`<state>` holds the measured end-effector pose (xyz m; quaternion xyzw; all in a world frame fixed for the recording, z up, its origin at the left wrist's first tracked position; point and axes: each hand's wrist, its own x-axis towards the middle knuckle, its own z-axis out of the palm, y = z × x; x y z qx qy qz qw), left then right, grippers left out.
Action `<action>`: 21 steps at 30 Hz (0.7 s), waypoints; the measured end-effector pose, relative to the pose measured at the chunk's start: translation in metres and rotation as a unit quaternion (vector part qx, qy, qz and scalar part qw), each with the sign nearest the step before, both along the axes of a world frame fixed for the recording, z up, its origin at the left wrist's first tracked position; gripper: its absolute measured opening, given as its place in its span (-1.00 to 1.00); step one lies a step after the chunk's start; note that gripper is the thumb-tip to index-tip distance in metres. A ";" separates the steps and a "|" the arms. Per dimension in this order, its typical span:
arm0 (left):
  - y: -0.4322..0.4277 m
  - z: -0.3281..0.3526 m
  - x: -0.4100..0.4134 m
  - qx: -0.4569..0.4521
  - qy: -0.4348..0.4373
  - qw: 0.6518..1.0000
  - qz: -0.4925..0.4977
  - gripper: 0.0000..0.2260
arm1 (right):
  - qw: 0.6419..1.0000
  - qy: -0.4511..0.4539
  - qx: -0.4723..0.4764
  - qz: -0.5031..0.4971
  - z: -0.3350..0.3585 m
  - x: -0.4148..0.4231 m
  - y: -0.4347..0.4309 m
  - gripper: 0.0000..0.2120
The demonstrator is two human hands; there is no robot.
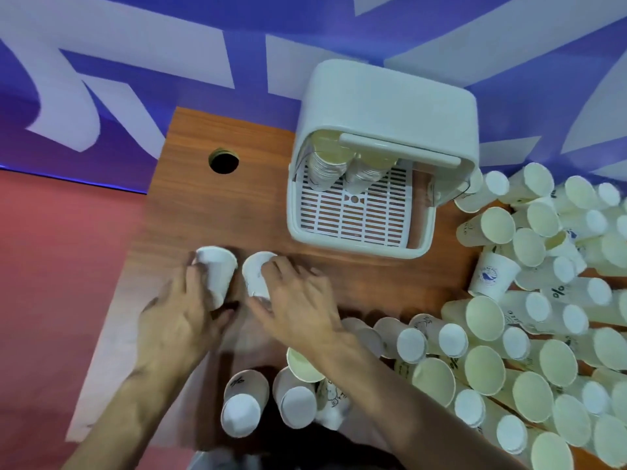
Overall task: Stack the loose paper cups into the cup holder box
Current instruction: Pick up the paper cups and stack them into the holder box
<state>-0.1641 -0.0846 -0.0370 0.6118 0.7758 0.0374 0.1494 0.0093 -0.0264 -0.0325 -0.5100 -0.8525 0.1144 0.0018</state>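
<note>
Nearest: 2 loose cups at near table edge, bases toward camera, btwn the forearms.
L hand: fingers curled round white cup, low over the tabletop; contact w/ table unclear.
R hand: grips 2nd cup, just beside the first, not touching.
Cup holder box: white, far side of wooden table, front open, slatted tray; 2 cup stacks at rear-left inside.
Loose cup pile: right side, mostly lying down, reaches box's right wall.
Round hole: in table, left of box.
</note>
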 end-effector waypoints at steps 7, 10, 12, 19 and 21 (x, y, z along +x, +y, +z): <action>-0.017 -0.010 -0.010 0.002 -0.061 0.998 0.007 -0.60 | 0.998 -0.005 -0.067 0.016 -0.003 -0.001 0.002 -0.69; -0.012 -0.012 -0.017 -0.014 -0.073 0.997 -0.007 -0.56 | 0.990 0.018 -0.142 0.006 -0.001 -0.003 0.007 -0.59; -0.006 -0.008 -0.020 -0.009 -0.083 0.996 -0.015 -0.67 | 0.986 0.052 -0.159 0.009 0.004 -0.002 0.010 -0.65; 0.005 0.013 -0.020 0.120 -0.093 0.987 -0.059 -0.80 | 0.997 0.070 -0.009 0.020 0.008 0.008 0.014 -0.81; 0.007 0.002 -0.020 0.137 -0.097 0.982 -0.083 -0.73 | 0.998 0.046 0.017 0.031 -0.002 0.011 0.016 -0.77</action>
